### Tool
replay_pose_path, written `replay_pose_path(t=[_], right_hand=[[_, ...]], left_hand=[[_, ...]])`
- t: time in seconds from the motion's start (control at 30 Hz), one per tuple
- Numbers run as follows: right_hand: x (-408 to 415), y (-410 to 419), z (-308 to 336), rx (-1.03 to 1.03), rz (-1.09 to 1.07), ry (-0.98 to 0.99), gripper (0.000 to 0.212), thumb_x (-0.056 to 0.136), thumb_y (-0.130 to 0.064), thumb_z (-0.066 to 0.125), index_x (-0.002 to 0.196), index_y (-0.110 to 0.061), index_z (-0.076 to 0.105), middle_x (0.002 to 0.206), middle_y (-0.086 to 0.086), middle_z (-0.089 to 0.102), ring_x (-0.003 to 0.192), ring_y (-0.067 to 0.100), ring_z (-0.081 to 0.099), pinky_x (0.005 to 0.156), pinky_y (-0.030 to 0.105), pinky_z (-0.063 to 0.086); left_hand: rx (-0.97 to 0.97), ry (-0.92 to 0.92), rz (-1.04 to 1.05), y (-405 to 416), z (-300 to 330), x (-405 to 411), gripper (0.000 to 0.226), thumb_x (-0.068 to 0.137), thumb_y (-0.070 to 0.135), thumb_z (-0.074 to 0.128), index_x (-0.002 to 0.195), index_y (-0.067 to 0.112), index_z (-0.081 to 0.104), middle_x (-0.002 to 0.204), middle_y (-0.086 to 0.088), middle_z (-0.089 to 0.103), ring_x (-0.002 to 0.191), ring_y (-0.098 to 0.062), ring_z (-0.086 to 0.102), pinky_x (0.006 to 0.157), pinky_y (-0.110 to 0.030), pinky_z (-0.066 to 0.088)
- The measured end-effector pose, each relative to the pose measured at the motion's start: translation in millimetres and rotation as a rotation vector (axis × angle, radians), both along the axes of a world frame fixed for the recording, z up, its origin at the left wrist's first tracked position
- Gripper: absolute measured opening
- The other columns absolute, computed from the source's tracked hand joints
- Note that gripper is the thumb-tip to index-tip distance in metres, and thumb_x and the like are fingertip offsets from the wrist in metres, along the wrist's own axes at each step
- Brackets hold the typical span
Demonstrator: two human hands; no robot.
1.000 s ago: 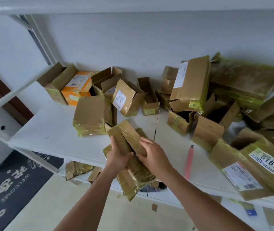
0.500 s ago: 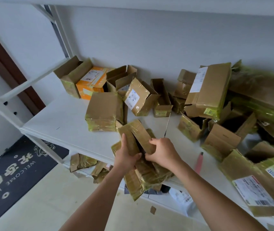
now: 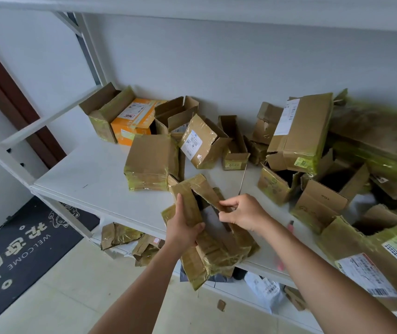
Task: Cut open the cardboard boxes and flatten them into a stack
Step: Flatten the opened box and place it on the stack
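Observation:
I hold a small taped cardboard box [image 3: 213,253] over the front edge of the white shelf [image 3: 91,174]. My left hand [image 3: 185,227] grips its left flap, thumb on top. My right hand [image 3: 244,212] pinches the right flap, and the two flaps stand apart with a dark gap between them. A pink box cutter [image 3: 289,225] lies on the shelf just right of my right wrist, mostly hidden by the arm. Many other brown boxes crowd the shelf, among them a flat one [image 3: 151,162] and a labelled one [image 3: 201,142].
An orange box [image 3: 132,121] and open cartons sit at the back left. A heap of larger taped boxes [image 3: 373,150] fills the right side. Flattened cardboard [image 3: 118,236] lies on the lower shelf. A welcome mat [image 3: 16,247] covers the floor at left.
My hands have pulled the box's two top flaps apart, opening a gap. The camera has swung left, shifting the shelf and boxes to the right in view.

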State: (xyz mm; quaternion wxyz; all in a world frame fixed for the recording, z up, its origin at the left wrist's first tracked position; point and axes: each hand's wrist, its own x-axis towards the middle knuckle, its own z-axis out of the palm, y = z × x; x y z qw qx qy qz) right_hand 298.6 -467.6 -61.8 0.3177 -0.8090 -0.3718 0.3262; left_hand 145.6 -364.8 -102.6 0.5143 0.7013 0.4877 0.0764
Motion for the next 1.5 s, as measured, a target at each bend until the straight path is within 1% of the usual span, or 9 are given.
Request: replay_pose_path(t=[0.17, 0.27, 0.4, 0.53, 0.7, 0.93, 1.27, 1.4, 1.5], right_hand=[[3, -15, 0, 0.059, -0.062, 0.207, 0.045, 0.081, -0.011, 0.076, 0.125, -0.012, 0.067, 0.118, 0.001, 0.071, 0.105, 0.010, 0.067, 0.096, 0.033, 0.054], [-4, -21, 7, 0.023, 0.016, 0.136, 0.070, 0.080, -0.019, 0.079, 0.143, -0.022, 0.048, 0.133, -0.009, 0.055, 0.123, 0.007, 0.052, 0.101, 0.030, 0.047], [-10, -12, 26, 0.197, -0.129, -0.025, 0.088, 0.084, -0.029, 0.076, 0.151, -0.025, 0.019, 0.130, -0.009, 0.049, 0.110, 0.005, 0.050, 0.079, 0.011, 0.042], [-1, -5, 42, 0.498, -0.402, -0.218, 0.113, 0.070, -0.034, 0.088, 0.154, -0.021, 0.014, 0.150, 0.005, 0.037, 0.137, 0.016, 0.039, 0.106, 0.015, 0.034], [-2, -18, 44, 0.540, -0.410, -0.411, 0.086, 0.071, -0.033, 0.087, 0.141, -0.030, 0.037, 0.139, 0.005, 0.044, 0.109, 0.001, 0.041, 0.073, -0.008, 0.032], [-17, -22, 38, 0.613, -0.273, -0.416, 0.079, 0.069, -0.023, 0.087, 0.134, -0.029, 0.043, 0.134, -0.003, 0.050, 0.119, -0.001, 0.042, 0.092, -0.005, 0.029], [-4, -40, 55, 0.470, -0.103, -0.154, 0.082, 0.069, -0.015, 0.079, 0.132, -0.046, 0.038, 0.129, -0.018, 0.046, 0.116, -0.003, 0.048, 0.091, 0.013, 0.044], [3, -51, 61, 0.418, 0.010, -0.041, 0.084, 0.076, 0.000, 0.070, 0.136, -0.050, 0.039, 0.128, -0.044, 0.037, 0.117, -0.024, 0.038, 0.081, -0.004, 0.036], [13, -60, 58, 0.436, 0.004, 0.079, 0.080, 0.083, 0.007, 0.062, 0.136, -0.050, 0.044, 0.127, -0.043, 0.041, 0.112, -0.025, 0.042, 0.076, -0.004, 0.039]], left_hand=[[0.048, -0.006, 0.035, -11, 2, -6, 0.103, 0.089, 0.008, 0.067, 0.154, 0.047, -0.003, 0.127, -0.009, 0.057, 0.099, -0.026, 0.059, 0.080, -0.044, 0.059], [0.150, -0.012, 0.011, -22, 9, -4, 0.101, 0.090, 0.003, 0.060, 0.155, 0.045, -0.004, 0.125, -0.007, 0.061, 0.094, -0.023, 0.059, 0.071, -0.033, 0.052], [0.324, -0.073, -0.097, -31, 34, 8, 0.107, 0.085, -0.001, 0.056, 0.152, 0.049, -0.011, 0.076, 0.003, 0.062, 0.061, -0.011, 0.055, 0.053, -0.026, 0.042], [0.514, -0.136, -0.189, -40, 54, 18, 0.110, 0.085, -0.003, 0.055, 0.151, 0.046, -0.018, 0.062, 0.008, 0.050, 0.053, -0.007, 0.049, 0.046, -0.016, 0.031], [0.460, -0.146, -0.245, -37, 56, 21, 0.100, 0.089, 0.005, 0.065, 0.154, 0.047, 0.001, 0.089, 0.006, 0.066, 0.066, -0.005, 0.056, 0.060, -0.018, 0.048], [0.327, -0.433, -0.208, -12, 68, 32, 0.098, 0.085, 0.009, 0.073, 0.154, 0.047, 0.013, 0.109, 0.023, 0.064, 0.102, -0.009, 0.066, 0.086, -0.034, 0.056], [0.342, -0.358, -0.281, -3, 68, 30, 0.094, 0.087, -0.002, 0.067, 0.152, 0.041, 0.014, 0.108, 0.011, 0.064, 0.090, -0.005, 0.062, 0.073, -0.012, 0.049], [0.284, -0.333, -0.290, 8, 67, 34, 0.096, 0.087, -0.006, 0.064, 0.153, 0.041, 0.013, 0.115, 0.007, 0.060, 0.102, -0.012, 0.059, 0.082, -0.026, 0.052], [0.240, -0.320, -0.302, 14, 66, 35, 0.100, 0.086, -0.006, 0.064, 0.153, 0.045, 0.012, 0.122, 0.006, 0.058, 0.112, -0.015, 0.057, 0.090, -0.039, 0.056]])
